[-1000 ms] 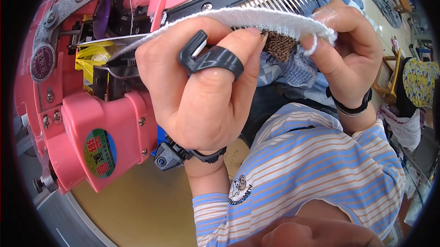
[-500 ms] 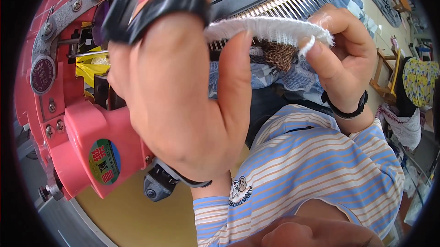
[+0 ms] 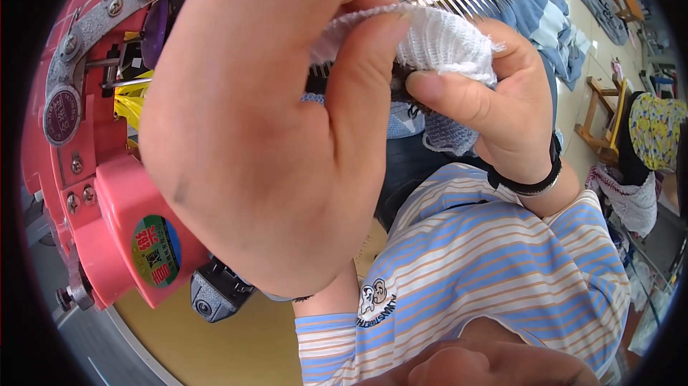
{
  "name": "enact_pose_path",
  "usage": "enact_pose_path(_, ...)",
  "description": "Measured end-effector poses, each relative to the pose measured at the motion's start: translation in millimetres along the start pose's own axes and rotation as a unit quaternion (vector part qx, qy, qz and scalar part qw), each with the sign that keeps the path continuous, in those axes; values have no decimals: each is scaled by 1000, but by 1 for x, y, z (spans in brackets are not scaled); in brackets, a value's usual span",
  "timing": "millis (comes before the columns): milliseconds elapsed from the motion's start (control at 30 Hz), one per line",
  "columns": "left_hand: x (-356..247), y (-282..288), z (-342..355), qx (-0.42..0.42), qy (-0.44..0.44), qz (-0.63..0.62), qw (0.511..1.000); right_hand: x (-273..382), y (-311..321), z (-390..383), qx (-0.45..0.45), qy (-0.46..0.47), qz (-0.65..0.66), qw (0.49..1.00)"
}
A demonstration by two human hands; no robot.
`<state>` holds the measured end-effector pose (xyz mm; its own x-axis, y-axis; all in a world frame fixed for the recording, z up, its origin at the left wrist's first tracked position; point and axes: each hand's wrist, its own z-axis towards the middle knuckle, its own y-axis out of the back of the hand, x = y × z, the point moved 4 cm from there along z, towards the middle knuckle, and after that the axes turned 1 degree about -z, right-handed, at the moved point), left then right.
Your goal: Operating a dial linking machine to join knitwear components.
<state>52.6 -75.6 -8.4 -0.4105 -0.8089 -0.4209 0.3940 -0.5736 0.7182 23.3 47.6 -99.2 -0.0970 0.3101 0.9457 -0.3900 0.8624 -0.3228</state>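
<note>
White it is on the ribbed knit (image 3: 446, 40), crisp and bright, with blue-grey on the lower knit (image 3: 448, 134)! Pink blazes across the machine (image 3: 107, 196), its sticker (image 3: 156, 251) mixing green, blue and red, and there's purple on the disc (image 3: 154, 36). And look, the shirt (image 3: 487, 264), striped blue, white and orange, black on the wristband (image 3: 528, 188), yellow on that patterned cloth (image 3: 656, 128)!

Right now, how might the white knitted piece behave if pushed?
The white knitted piece would probably fold easily, since it bends in a curve beside the right hand. It looks light, given its thin edge, and its ribbed knit may stretch.
</note>
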Motion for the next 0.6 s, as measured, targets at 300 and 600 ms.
enact_pose_path(300,4,-15,-2,-45,24,-106,993,-5,8,1,-7,129,-63,990)
enact_pose_path(600,2,-8,-8,-84,-9,-184,979,4,6,0,-9,214,-129,968)
